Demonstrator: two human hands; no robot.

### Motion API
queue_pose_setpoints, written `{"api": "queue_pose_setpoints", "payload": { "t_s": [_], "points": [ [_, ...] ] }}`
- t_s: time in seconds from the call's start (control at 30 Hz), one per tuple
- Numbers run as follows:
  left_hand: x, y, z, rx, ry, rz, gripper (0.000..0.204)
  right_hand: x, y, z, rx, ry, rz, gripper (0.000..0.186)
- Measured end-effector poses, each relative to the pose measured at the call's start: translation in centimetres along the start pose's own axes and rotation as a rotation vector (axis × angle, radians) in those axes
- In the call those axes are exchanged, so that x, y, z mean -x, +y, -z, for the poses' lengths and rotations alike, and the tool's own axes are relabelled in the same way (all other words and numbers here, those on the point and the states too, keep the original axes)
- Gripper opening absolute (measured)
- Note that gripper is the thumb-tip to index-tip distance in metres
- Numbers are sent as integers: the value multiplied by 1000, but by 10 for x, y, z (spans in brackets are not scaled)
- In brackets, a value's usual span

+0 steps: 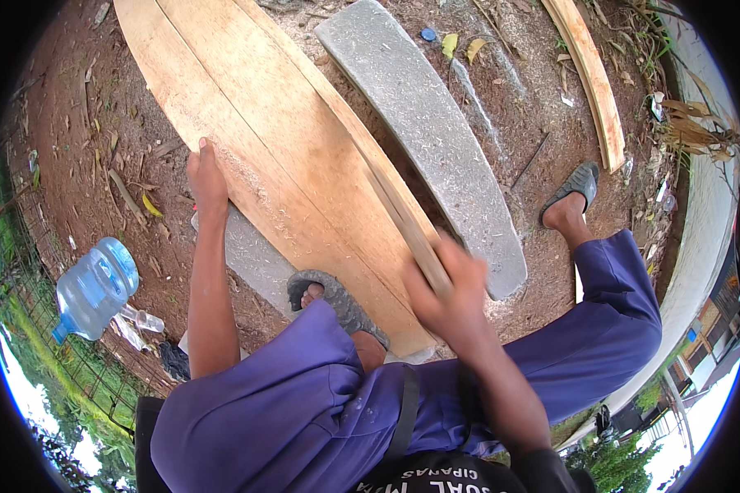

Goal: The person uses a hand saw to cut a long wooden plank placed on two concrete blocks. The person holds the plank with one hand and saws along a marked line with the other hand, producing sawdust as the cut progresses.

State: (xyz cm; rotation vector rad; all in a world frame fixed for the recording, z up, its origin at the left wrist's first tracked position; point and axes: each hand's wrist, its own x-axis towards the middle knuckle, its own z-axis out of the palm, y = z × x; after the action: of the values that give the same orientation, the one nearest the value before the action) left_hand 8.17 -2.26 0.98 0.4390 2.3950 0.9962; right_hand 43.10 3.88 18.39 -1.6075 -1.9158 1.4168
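A long, pale wooden board (247, 123) slants across the ground, sawdust scattered on it and a thin dark line along its length. My left hand (209, 182) grips its left edge, thumb on top and the other fingers hidden beneath. Closed around the near end of a long, tapered, blade-like grey-brown strip (409, 230) is my right hand (452, 287), smeared by motion. The strip lies along the board's right side, in line with a dark slit; whether it is a saw or wood I cannot tell. My sandalled foot (337, 304) presses on the board's near end.
Grey slabs lie right of the board (436, 140) and partly under it (255, 251). A curved timber piece (588, 78) rests far right, near my other sandalled foot (571, 193). On the left is a clear blue water jug (99, 287). Leaves and litter dot the soil.
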Motion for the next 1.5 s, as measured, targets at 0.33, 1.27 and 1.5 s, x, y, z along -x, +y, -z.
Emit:
{"api": "queue_pose_setpoints", "payload": {
  "t_s": [0.33, 1.27, 1.5],
  "points": [
    [11, 15, 2, 170, 20, 94, 42, 112, -21, 95, 90, -132, 36, 21],
    [8, 14, 0, 106, 37, 96, 44, 69, -5, 60, 148, -125, -29, 17],
    [3, -3, 9, 74, 32, 87, 45, 59, -4, 52, 76, -121, -74, 18]
  ]
}}
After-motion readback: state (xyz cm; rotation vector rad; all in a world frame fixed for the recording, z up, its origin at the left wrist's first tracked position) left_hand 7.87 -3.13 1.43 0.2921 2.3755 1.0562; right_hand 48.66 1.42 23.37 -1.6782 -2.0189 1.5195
